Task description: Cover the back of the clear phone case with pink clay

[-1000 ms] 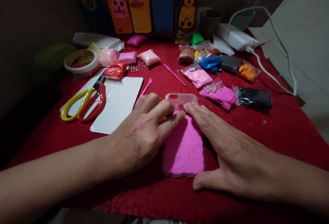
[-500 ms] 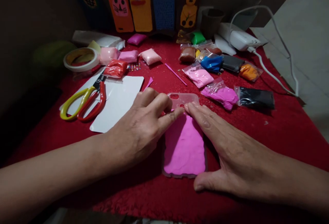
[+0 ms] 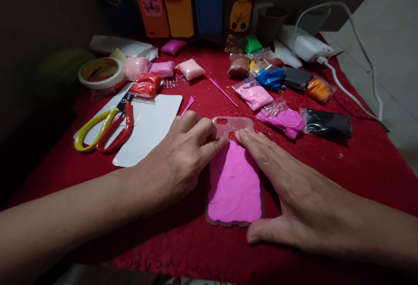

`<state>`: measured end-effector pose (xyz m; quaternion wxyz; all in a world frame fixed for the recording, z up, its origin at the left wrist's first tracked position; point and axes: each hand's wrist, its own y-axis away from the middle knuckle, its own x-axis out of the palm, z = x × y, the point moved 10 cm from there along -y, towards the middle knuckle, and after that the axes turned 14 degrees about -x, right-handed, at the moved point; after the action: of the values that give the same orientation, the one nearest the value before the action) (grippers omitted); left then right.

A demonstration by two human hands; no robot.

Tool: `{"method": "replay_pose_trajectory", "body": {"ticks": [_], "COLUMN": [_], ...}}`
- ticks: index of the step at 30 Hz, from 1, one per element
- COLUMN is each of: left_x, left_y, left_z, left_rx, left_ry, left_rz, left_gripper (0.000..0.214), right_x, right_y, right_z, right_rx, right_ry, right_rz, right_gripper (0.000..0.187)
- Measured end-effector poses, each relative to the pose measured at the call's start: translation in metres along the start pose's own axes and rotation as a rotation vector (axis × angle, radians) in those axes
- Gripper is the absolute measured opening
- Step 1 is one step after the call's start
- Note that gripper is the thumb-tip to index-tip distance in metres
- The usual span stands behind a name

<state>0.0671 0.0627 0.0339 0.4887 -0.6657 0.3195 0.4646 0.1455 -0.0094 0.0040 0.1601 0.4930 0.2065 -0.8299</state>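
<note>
A clear phone case [image 3: 234, 124] lies flat on the red cloth [image 3: 342, 167], its lower part covered by a flattened sheet of pink clay [image 3: 233, 184]. My left hand [image 3: 181, 161] lies along the case's left side, fingers stretched, with fingertips pressing the clay's upper edge. On the case's other side rests my right hand [image 3: 287, 189], fingers straight and together, tips touching the clay's top edge, thumb spread below the case. Neither hand grips anything.
Yellow and red scissors [image 3: 104, 126] lie on white cards [image 3: 150, 130] at left, beside a tape roll [image 3: 101, 72]. Several bags of coloured clay [image 3: 281, 117] sit behind and right. A pink stick tool [image 3: 224, 92], a white charger with cable [image 3: 307, 47] and decorated cases [image 3: 176, 1] stand at the back.
My left fingertips have slid slightly back to the left along the clay's top edge. The view shifted a little; the right hand stays put.
</note>
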Motion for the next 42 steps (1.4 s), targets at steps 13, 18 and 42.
{"method": "replay_pose_trajectory", "body": {"ticks": [13, 18, 42], "left_x": [0.001, -0.002, 0.002], "left_y": [0.001, 0.002, 0.0], "left_z": [-0.005, -0.011, -0.008], "left_rx": [0.032, 0.042, -0.003], "left_ry": [-0.061, -0.053, -0.028], "left_rz": [-0.009, -0.032, 0.012], "left_gripper": [0.036, 0.036, 0.035], "right_x": [0.0, -0.001, -0.002], "right_y": [0.0, -0.002, -0.003], "right_z": [0.0, -0.001, -0.001], "right_rx": [0.0, 0.002, 0.004], "right_ry": [0.016, -0.013, -0.058], "right_rz": [0.01, -0.011, -0.017], "right_gripper": [0.123, 0.126, 0.13]}}
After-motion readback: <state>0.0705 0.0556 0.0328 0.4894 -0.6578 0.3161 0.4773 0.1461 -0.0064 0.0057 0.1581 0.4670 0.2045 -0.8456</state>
